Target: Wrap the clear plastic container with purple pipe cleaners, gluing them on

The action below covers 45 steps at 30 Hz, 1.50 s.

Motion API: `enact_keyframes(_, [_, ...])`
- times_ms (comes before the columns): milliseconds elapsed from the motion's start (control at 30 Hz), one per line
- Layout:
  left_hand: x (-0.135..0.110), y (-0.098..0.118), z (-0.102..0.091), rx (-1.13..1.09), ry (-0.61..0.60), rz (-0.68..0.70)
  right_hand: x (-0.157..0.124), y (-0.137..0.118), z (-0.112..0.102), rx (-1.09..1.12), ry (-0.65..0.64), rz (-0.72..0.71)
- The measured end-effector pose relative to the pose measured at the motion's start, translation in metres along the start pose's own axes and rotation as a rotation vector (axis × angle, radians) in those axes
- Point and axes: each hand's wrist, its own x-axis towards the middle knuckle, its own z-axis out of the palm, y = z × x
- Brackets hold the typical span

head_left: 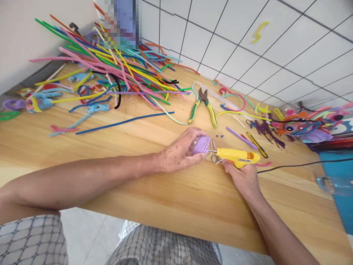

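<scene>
My left hand [180, 151] is closed around a small object wrapped in purple pipe cleaner [200, 144], held just above the wooden table [154, 191]. My right hand [242, 176] grips a yellow glue gun [238, 156] from below. The gun's metal nozzle points left and touches the purple wrap. A black cord [303, 164] runs from the gun to the right.
A big heap of coloured pipe cleaners [116, 70] covers the far left of the table. Yellow-and-green pliers [203, 106] lie behind my hands. A colourful pipe-cleaner figure [300, 127] sits at the right, and a clear glass object [331, 184] near the right edge.
</scene>
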Motion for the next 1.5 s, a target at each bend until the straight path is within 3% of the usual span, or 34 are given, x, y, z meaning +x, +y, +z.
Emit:
enact_keyframes(200, [0.0,0.002,0.0,-0.007,0.0,0.008,-0.001,0.002,0.002,-0.072,0.114,-0.058])
enact_keyframes(633, [0.001,0.003,0.001,-0.008,0.01,0.028,-0.002,0.007,0.002,-0.076,0.079,-0.008])
enact_keyframes(867, [0.001,0.005,-0.001,-0.005,-0.004,0.027,-0.002,0.012,0.001,-0.079,0.078,-0.058])
enact_keyframes(1167, [0.001,0.003,0.0,-0.012,-0.002,0.027,-0.001,0.005,0.002,-0.09,0.093,-0.039])
enact_keyframes(1500, [0.001,0.003,-0.001,-0.002,0.002,0.04,-0.001,0.018,0.0,-0.14,0.096,-0.146])
